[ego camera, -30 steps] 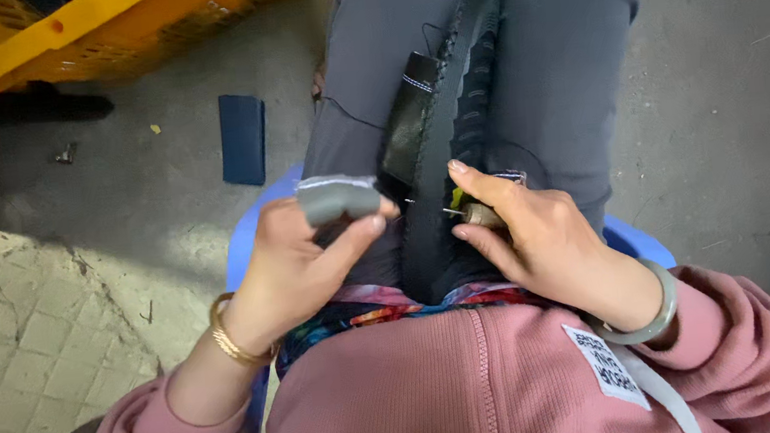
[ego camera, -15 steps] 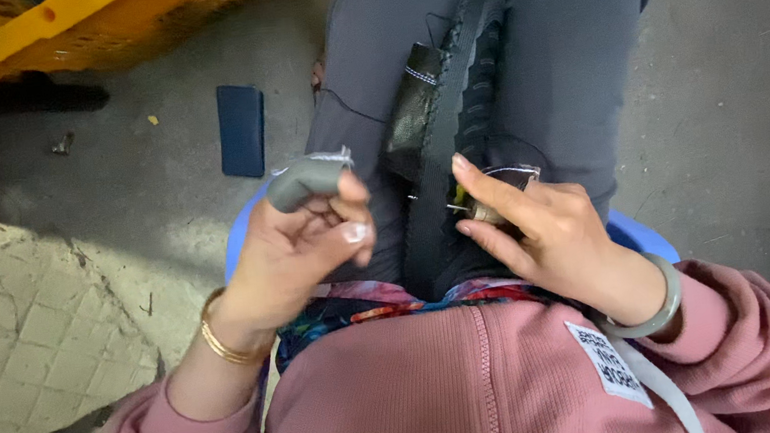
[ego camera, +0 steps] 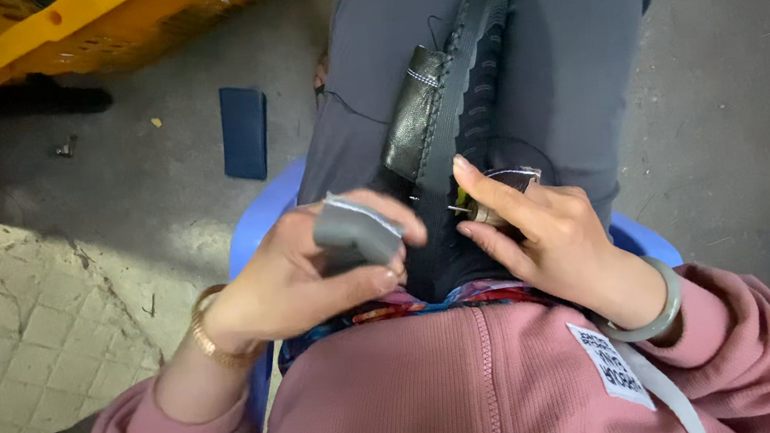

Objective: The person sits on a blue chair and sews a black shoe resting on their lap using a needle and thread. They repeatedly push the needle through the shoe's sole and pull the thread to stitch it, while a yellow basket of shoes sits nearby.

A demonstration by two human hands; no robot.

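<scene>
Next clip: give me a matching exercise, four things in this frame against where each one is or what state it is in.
Things:
1. grey fabric piece
2. black shoe
3. dark blue flat case
4. yellow crate

Places or states:
A. lying flat on the concrete floor beside the blue stool
B. pinched in the left hand
C. standing at the top left edge of the view
D. resting along the lap, the right hand against its near end

Pairs: 1-B, 2-D, 3-A, 4-C
</scene>
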